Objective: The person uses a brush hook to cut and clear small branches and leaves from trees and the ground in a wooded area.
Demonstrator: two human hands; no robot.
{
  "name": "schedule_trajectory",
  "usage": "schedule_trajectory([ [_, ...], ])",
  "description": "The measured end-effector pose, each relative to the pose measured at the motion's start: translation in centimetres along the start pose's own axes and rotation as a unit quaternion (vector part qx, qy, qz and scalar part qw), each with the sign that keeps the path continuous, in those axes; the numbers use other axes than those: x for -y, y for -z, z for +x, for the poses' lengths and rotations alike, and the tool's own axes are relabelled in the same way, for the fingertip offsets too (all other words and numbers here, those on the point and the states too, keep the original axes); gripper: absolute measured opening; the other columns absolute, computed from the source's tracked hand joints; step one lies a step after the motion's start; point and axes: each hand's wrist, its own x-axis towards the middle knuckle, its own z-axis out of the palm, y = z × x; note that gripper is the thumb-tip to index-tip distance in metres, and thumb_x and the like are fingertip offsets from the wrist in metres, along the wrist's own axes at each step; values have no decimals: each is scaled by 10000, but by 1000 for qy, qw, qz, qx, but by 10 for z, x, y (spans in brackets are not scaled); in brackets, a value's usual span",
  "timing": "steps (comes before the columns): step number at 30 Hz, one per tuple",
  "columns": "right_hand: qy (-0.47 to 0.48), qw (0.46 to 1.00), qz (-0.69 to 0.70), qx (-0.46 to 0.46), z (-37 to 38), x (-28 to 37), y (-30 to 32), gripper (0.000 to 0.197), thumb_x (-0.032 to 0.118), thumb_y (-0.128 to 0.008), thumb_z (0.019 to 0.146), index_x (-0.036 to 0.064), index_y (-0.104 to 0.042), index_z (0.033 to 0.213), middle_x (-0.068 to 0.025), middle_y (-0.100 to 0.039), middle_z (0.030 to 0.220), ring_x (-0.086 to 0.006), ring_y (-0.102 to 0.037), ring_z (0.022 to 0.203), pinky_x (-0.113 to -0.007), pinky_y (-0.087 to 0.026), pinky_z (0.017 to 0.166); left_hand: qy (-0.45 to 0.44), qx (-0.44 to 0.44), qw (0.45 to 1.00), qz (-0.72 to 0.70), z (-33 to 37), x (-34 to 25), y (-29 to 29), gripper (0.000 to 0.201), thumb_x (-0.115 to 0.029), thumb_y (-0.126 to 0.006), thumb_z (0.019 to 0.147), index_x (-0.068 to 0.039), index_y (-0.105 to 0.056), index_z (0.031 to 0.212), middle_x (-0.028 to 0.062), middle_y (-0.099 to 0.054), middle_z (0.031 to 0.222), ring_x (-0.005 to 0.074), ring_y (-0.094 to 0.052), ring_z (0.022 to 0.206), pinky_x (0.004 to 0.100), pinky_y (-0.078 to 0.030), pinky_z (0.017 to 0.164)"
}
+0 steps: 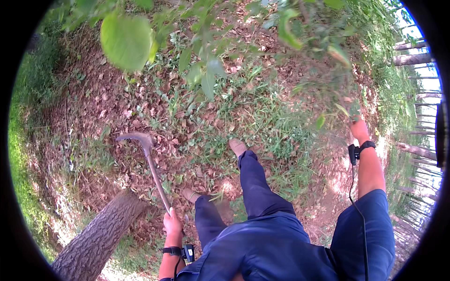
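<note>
My left hand (172,222) is wrapped round the lower end of a sickle's handle. The sickle (154,171) has a long, slim shaft, and its dark curved blade (135,136) points left above the leaf-covered ground. Out to the right, my right hand (360,130) is closed at the edge of blurred foliage, on what looks like a leafy branch (341,108). Leaves partly cover its fingertips, so the exact grip is hard to see. Each wrist wears a black strap with a small device.
A thick tree trunk (101,236) rises at the lower left, close to my left arm. Green leaves (126,42) hang close across the top. Dry leaves, grass and low weeds (281,133) cover the ground round my shoes (237,146). Several thin trunks (415,58) stand at the far right.
</note>
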Motion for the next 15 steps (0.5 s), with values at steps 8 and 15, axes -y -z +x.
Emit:
schedule_trajectory([
  [8, -31, 944, 169, 281, -75, 137, -12, 304, 243, -640, 893, 5, -608, 1080, -76, -667, 860, -140, -642, 757, -318, -510, 726, 71, -2, 992, -107, -19, -3, -4, 327, -367, -478, 1004, -117, -444, 796, -34, -385, 554, 97, -369, 414, 273, -302, 369],
  [15, -65, 895, 257, 358, -143, 154, -25, 260, 208, -610, 910, 51, -579, 1116, -36, -656, 915, -114, -623, 723, -280, -517, 625, 58, 21, 994, -89, -21, 14, 25, 346, -367, -466, 999, -98, -458, 780, 6, -425, 576, 139, -420, 421, 306, -367, 384],
])
